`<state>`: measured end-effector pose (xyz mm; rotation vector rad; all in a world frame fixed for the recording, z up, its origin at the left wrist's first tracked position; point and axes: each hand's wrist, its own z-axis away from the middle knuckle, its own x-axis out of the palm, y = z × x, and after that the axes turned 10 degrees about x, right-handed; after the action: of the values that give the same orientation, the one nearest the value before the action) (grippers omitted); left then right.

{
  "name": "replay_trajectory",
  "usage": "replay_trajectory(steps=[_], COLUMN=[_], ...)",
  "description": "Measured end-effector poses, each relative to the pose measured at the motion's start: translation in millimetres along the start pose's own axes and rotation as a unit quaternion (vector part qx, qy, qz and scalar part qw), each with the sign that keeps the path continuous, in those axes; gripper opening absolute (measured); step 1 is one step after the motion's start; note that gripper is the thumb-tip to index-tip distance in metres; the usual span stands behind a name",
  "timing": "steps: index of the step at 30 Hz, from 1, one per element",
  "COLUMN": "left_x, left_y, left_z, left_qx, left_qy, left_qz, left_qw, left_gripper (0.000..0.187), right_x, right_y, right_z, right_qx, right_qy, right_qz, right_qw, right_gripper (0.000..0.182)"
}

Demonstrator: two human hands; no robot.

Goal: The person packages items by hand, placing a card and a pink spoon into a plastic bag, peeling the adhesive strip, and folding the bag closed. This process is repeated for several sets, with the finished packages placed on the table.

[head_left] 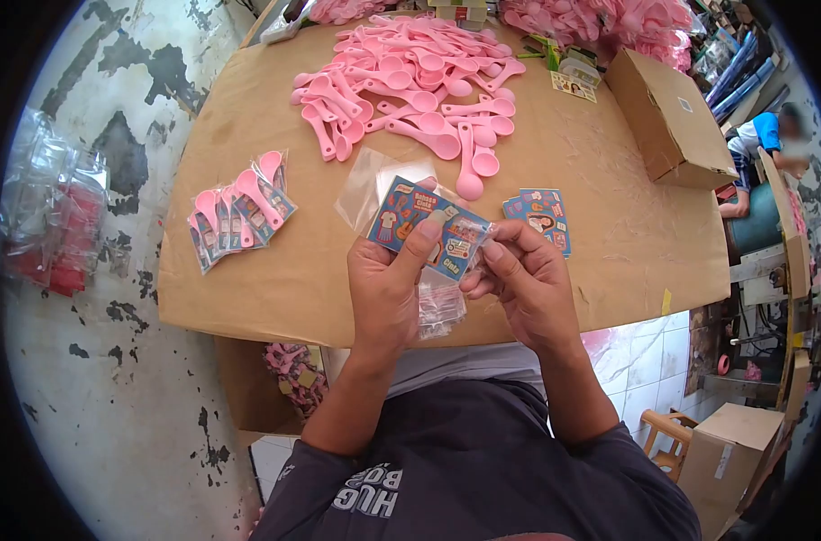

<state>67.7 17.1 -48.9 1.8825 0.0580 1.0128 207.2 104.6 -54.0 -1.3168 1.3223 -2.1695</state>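
Worn concrete floor, grey with dark patches, runs down the left side; tiled floor at lower right. A bench (248,298) covered in brown paper fills the middle of my view. At its far right corner sits one closed cardboard box (667,117), and a second carton (730,455) stands on the floor at lower right. Another person in a blue top (762,135) sits beyond the box at the right edge.

Far side of the bench: a loose heap of pink spoons (410,81), too many and too tangled for me to count. More pink ones are piled behind it. At left on the bench, a fanned batch of filled packets (239,212), roughly five or six, each with a pink spoon and a card.

Right of centre lies a small stack of blue cards (538,216); I cannot count it.

Left hand (388,288) fingers curled, thumb pressed onto one printed card (424,225) held just above the near bench edge. Right hand (523,279) pinches the card's right end, where a clear bag (374,185) surrounds it. Spare clear bags (442,311) hang beneath the hands.
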Motion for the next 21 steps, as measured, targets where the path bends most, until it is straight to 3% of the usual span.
replay_trajectory(steps=[6,8,11,18,21], left_x=[3,1,-7,-4,0], left_y=[0,1,-2,-3,-2], left_z=[-2,-4,-3,0,-2], left_qx=[0.008,0.013,0.012,-0.002,0.024], left_qy=[-0.003,0.005,0.011,-0.016,-0.015], left_qz=[-0.004,-0.003,-0.009,-0.024,0.024], left_qw=[1.0,1.0,1.0,1.0,0.999], left_gripper=[0.043,0.043,0.043,0.051,0.06], right_x=[-1,0,10,16,19], right_y=[1,-1,-4,5,11], right_z=[4,6,6,-4,-6], right_qx=[0.004,-0.042,-0.053,-0.047,-0.026], right_qy=[0.003,0.009,0.017,0.072,0.071], right_qz=[0.02,0.136,0.157,0.177,0.105], right_qw=[1.0,0.99,0.986,0.98,0.992], right_gripper=[0.025,0.027,0.03,0.028,0.026])
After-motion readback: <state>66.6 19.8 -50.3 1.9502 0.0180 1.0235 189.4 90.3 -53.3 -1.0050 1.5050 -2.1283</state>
